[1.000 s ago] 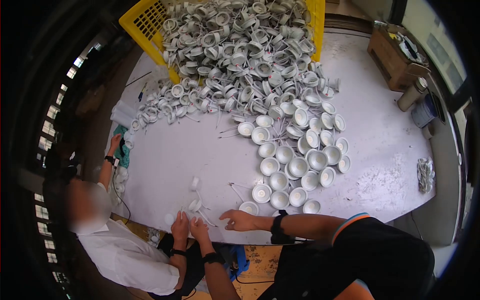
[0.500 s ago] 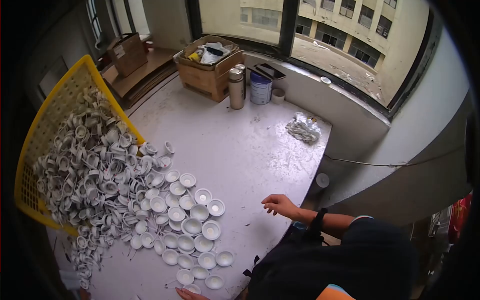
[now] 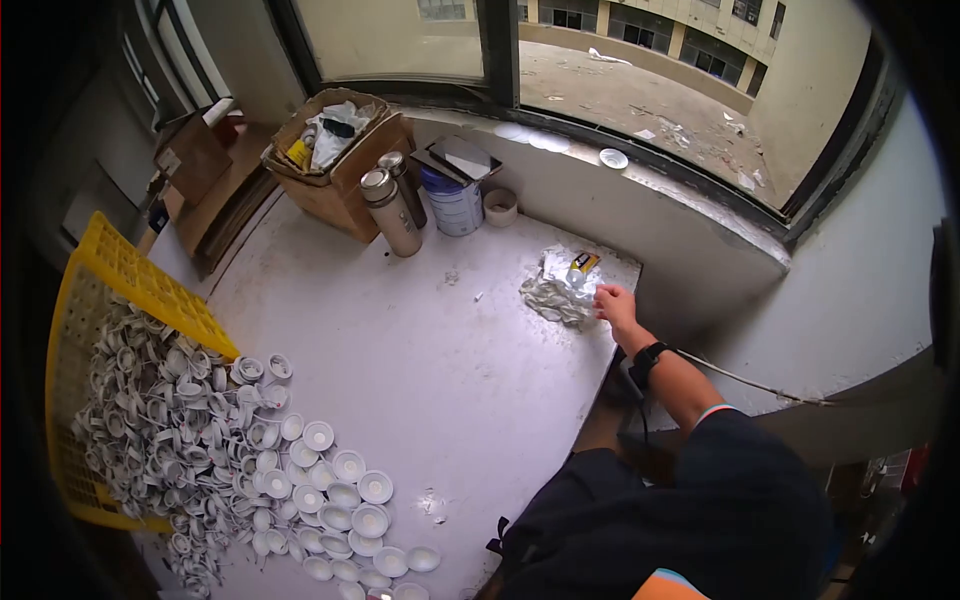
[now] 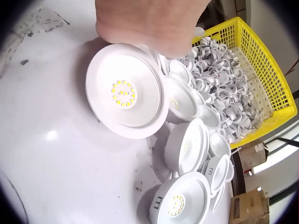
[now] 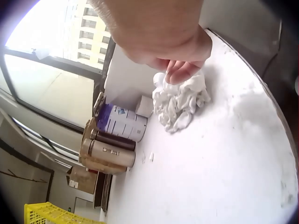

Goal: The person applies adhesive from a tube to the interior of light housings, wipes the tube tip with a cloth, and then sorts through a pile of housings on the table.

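My right hand [image 3: 615, 303] is at the right edge of a crumpled, lumpy white bundle [image 3: 553, 300], beside a small yellow-and-black label [image 3: 583, 264]. In the right wrist view, the bent fingers [image 5: 184, 73] overlap the top of this white bundle [image 5: 180, 105]; I cannot tell whether they pinch it. My left hand [image 4: 149, 23] shows only as a bare palm and wrist at the top of the left wrist view, its fingers hidden. Right below it lies a white round downlight [image 4: 126, 91] with yellow LED chips, next to several more downlights [image 4: 187, 147].
A yellow crate [image 3: 150, 290] lies tipped at the left, spilling many white lamp parts [image 3: 160, 400] onto the table [image 3: 450, 380]. Along the window wall stand a cardboard box [image 3: 330, 185], two flasks [image 3: 392, 215], a blue-and-white tub [image 3: 455, 205] and a small cup [image 3: 500, 207].
The head view has swung right from the lamp pile and another person toward the window. My right hand has moved from the table's front edge out to the crumpled white bundle.
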The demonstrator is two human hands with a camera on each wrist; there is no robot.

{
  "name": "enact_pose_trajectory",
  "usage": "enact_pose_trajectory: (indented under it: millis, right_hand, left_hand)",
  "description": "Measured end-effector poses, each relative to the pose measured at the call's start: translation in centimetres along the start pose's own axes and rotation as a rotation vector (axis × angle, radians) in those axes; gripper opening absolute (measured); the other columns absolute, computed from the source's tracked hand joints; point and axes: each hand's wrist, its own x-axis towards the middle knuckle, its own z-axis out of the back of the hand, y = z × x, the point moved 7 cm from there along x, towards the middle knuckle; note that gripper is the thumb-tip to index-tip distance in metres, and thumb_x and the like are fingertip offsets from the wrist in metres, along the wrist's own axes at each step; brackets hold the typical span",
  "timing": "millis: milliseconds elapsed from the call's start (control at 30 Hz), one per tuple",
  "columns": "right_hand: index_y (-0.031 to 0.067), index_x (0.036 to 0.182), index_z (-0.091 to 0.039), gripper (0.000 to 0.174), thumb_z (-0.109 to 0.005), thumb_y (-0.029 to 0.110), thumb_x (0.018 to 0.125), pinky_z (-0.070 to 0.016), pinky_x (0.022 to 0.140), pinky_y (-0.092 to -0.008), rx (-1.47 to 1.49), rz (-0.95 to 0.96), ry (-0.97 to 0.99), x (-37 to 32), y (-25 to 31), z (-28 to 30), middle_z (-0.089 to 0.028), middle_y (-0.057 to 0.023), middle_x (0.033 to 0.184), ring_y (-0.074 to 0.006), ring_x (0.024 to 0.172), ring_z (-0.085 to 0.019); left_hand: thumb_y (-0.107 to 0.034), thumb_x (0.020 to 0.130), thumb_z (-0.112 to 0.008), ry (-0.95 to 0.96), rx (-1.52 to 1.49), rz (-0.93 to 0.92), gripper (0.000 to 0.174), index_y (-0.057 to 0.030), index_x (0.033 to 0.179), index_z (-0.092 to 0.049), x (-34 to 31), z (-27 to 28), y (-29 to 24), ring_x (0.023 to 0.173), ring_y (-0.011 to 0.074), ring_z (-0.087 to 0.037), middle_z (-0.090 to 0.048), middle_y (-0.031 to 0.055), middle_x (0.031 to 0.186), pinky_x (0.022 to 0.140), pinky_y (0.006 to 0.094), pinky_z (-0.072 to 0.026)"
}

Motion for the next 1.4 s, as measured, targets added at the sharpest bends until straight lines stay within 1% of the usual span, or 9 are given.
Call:
enact_pose_trajectory:
  millis: [267,400,533,600,833,933,1067,1267,1400]
  right_hand:
    - [-0.0038,0.083,-0.050,0.045,-0.068,0.033,0.065,-0.0386,0.039,-0.0272,-0.268,-0.454,0.097,6.3,0.7,-2.8,-0.051,-0.0095,0.065,-0.0156,0.050,-0.050]
    - [-0.0026,0.084,-0.049,0.046,-0.070,0.033,0.063,-0.0357,0.038,-0.0270,-0.190,-0.450,0.198,6.8,0.2,-3.7,-0.048,-0.0086,0.063,-0.0136,0.046,-0.044]
    - [0.0027,0.070,-0.050,0.031,-0.068,0.027,0.065,-0.0302,0.036,-0.0249,-0.198,-0.510,0.194,6.3,0.2,-3.2,-0.046,-0.0046,0.059,-0.0114,0.043,-0.040]
    - [0.0084,0.058,-0.047,0.024,-0.066,0.020,0.067,-0.0266,0.034,-0.0240,-0.145,-0.474,0.250,7.3,-1.9,-3.0,-0.042,-0.0010,0.051,-0.0095,0.041,-0.038]
    - [0.0198,0.057,-0.035,0.039,-0.061,0.047,0.068,-0.0183,0.031,-0.0165,-0.099,-0.339,0.505,7.8,-3.2,-3.7,-0.033,0.0079,0.044,-0.0023,0.035,-0.028]
    - [0.0171,0.059,-0.041,0.032,-0.060,0.039,0.072,-0.0245,0.028,-0.0123,-0.058,-0.451,0.582,8.7,-3.7,-4.0,-0.037,0.0090,0.046,-0.0014,0.033,-0.032]
    - [0.0176,0.061,-0.040,0.038,-0.065,0.045,0.065,-0.0212,0.026,-0.0117,-0.051,-0.538,0.335,8.2,-3.3,-3.9,-0.038,0.0092,0.045,-0.0016,0.032,-0.036]
    - [0.0140,0.065,-0.044,0.024,-0.064,0.025,0.072,-0.0230,0.029,-0.0157,0.315,-0.827,0.461,6.2,-3.0,-6.3,-0.036,0.0064,0.046,-0.0022,0.035,-0.034]
    - [0.0106,0.078,-0.051,0.015,-0.058,0.024,0.077,-0.0268,0.034,-0.0146,0.595,-0.994,0.668,4.6,-1.7,-6.5,-0.044,0.0036,0.056,-0.0035,0.044,-0.039]
  left_hand:
    - [-0.014,0.083,-0.045,-0.161,0.149,-0.363,0.028,0.0079,0.101,-0.047,-7.9,1.1,-8.8,0.089,0.0280,-0.048,-0.051,0.0203,0.098,0.079,0.0339,-0.0382]
    - [-0.013,0.082,-0.047,-0.205,0.215,-0.641,0.027,0.0075,0.101,-0.047,-10.8,1.6,-14.2,0.090,0.0271,-0.048,-0.051,0.0192,0.099,0.079,0.0334,-0.0385]
    - [-0.010,0.079,-0.052,0.256,0.016,-0.502,0.041,0.0008,0.115,-0.038,-11.1,-2.4,-16.9,0.098,0.0306,-0.045,-0.042,0.0180,0.115,0.087,0.0390,-0.0341]
    - [-0.008,0.080,-0.043,0.337,-0.008,-0.555,0.027,0.0022,0.105,-0.048,-12.7,-4.3,-20.1,0.101,0.0243,-0.044,-0.041,0.0157,0.114,0.083,0.0323,-0.0366]
    - [-0.001,0.075,-0.050,0.692,-0.250,-0.698,0.015,-0.0021,0.089,-0.056,-18.6,-9.9,-25.9,0.091,0.0237,-0.052,-0.055,0.0117,0.094,0.081,0.0305,-0.0392]
    - [-0.005,0.078,-0.051,0.802,-0.330,-0.564,0.013,-0.0020,0.089,-0.056,-21.0,-11.7,-26.3,0.078,0.0138,-0.055,-0.057,0.0076,0.087,0.068,0.0235,-0.0429]
    - [-0.006,0.078,-0.051,0.908,-0.294,-0.558,0.013,-0.0031,0.089,-0.056,-25.0,-14.4,-29.3,0.075,0.0142,-0.055,-0.058,0.0074,0.085,0.066,0.0238,-0.0432]
    - [-0.008,0.078,-0.053,1.102,-0.296,-0.502,0.013,-0.0023,0.089,-0.057,-33.6,-22.3,-32.7,0.072,0.0126,-0.056,-0.059,0.0070,0.082,0.065,0.0228,-0.0438]
    - [-0.010,0.079,-0.050,1.275,-0.339,-0.166,0.014,-0.0012,0.087,-0.057,-38.1,-27.1,-32.3,0.069,0.0105,-0.056,-0.059,0.0068,0.078,0.061,0.0216,-0.0447]
